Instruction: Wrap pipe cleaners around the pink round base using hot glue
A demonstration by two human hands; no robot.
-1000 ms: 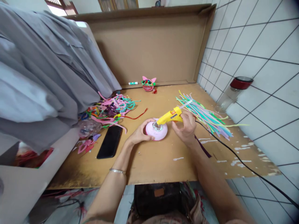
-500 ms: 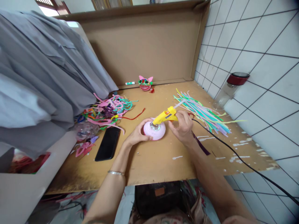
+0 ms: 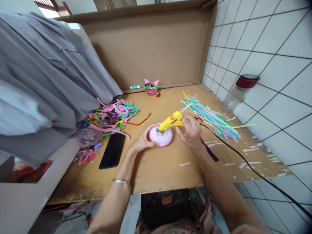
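A round pink disc-shaped craft piece (image 3: pixel 163 139) lies on the brown board (image 3: pixel 161 169). My left hand (image 3: pixel 142 140) cups its left side, fingers curled against the rim. My right hand (image 3: pixel 190 132) grips a yellow glue gun (image 3: pixel 170 121), whose nozzle points down into the middle of the pink piece. The gun's black cord (image 3: pixel 246 169) trails off to the lower right.
A black phone (image 3: pixel 112 150) lies left of my left hand. Tangled coloured pipe cleaners (image 3: pixel 112 115) sit at left, straight pastel ones (image 3: pixel 212 118) at right. A small pink cat-like figure (image 3: pixel 150 87) stands by the cardboard back wall. A red-lidded jar (image 3: pixel 240 92) leans on the tiled wall. Grey cloth (image 3: pixel 44 84) hangs at left.
Both hands, the glue gun and the pink piece keep the same pose; only the camera view has shifted slightly.
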